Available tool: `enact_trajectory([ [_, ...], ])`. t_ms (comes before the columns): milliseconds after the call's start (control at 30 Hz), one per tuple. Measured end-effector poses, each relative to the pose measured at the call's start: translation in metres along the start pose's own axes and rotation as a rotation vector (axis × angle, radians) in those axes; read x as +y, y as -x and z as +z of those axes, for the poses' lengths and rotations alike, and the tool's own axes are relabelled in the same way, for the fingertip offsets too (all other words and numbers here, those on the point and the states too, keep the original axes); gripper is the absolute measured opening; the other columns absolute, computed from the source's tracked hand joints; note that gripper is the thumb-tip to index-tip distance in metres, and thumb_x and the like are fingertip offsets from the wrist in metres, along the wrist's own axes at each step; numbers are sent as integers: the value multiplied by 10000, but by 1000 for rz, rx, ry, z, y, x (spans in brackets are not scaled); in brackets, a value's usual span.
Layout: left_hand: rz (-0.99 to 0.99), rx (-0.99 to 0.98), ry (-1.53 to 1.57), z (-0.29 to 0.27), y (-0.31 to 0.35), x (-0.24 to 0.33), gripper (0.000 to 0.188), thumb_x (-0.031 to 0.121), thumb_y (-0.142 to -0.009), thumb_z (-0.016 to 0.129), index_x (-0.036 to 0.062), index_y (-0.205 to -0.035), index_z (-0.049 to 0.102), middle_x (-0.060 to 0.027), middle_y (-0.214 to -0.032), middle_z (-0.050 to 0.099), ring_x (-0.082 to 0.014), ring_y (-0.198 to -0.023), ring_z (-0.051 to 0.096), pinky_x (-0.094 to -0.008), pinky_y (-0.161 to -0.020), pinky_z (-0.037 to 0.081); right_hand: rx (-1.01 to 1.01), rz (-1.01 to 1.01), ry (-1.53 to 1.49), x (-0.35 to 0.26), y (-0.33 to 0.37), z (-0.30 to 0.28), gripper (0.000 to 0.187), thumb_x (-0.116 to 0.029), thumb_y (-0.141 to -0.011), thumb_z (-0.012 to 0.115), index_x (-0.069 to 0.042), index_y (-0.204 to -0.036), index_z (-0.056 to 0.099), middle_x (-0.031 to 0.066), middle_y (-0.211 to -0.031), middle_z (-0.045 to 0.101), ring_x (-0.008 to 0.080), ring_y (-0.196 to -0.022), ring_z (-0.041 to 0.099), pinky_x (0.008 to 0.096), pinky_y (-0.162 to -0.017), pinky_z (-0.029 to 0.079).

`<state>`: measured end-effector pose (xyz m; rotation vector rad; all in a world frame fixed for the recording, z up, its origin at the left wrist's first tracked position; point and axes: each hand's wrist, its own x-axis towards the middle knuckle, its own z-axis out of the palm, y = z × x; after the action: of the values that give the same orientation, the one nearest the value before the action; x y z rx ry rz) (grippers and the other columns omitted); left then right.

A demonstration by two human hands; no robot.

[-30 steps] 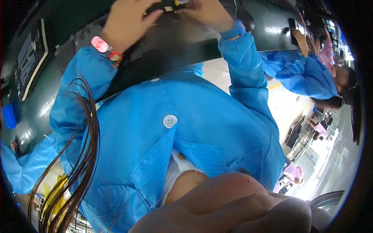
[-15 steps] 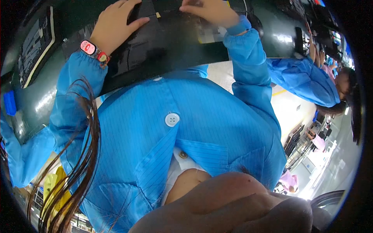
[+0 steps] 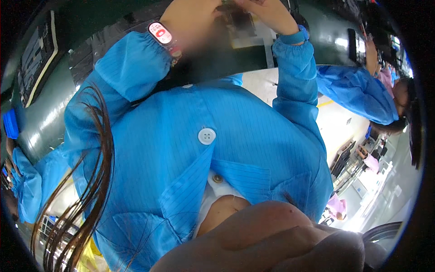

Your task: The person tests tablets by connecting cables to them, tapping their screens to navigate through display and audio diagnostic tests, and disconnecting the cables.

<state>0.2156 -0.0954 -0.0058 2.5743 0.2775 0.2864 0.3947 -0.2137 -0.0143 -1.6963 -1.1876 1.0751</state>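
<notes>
My left hand (image 3: 192, 20), with a watch (image 3: 160, 32) and a red bracelet at its wrist, reaches across to the right at the top edge. Its fingers are smeared by motion. Close by on the right, my right hand (image 3: 274, 14) has its fingers bent together, partly cut off by the top edge. What they hold, if anything, I cannot make out. Between and beneath both hands lies a dark, blurred item with a pale patch (image 3: 247, 41) on the dark green table (image 3: 213, 68).
A flat black panel-like unit (image 3: 38, 59) with a pale edge lies at the far left. Below it is a blue bin (image 3: 10, 123). On the right a co-worker in a blue smock (image 3: 358, 93) sits close; another person's blue sleeve (image 3: 27, 181) shows at left.
My left hand has swung right, over beside my right hand. My right hand has shifted slightly right and up. The dark sheet-like thing that lay before me is no longer in the same place.
</notes>
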Motion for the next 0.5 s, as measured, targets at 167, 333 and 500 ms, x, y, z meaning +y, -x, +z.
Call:
enact_trajectory([
  [167, 70, -35, -115, 27, 2, -24, 194, 183, -789, 592, 35, -903, 646, -154, -858, 609, -320, -848, 581, -405, -765, 459, 148, -164, 106, 1, -1, 3, 145, -111, -882, 584, -17, -991, 600, 13, -857, 604, 72, -754, 540, 220, -659, 450],
  [333, 96, -11, -177, 36, -3, -25, 223, 188, -807, 602, 58, -979, 659, -130, -879, 609, -300, -851, 587, -395, -768, 470, 194, -135, 80, 15, -1, -3, 154, -108, -872, 589, -18, -995, 611, 14, -874, 609, 77, -750, 542, 223, -653, 450],
  [500, 19, -17, -61, 24, -10, -4, 150, 108, -748, 563, 16, -797, 671, -175, -773, 607, -333, -796, 583, -418, -736, 458, 223, -161, 197, 21, -1, -9, 143, -118, -863, 600, -24, -967, 626, 18, -889, 612, 78, -746, 542, 225, -647, 449],
])
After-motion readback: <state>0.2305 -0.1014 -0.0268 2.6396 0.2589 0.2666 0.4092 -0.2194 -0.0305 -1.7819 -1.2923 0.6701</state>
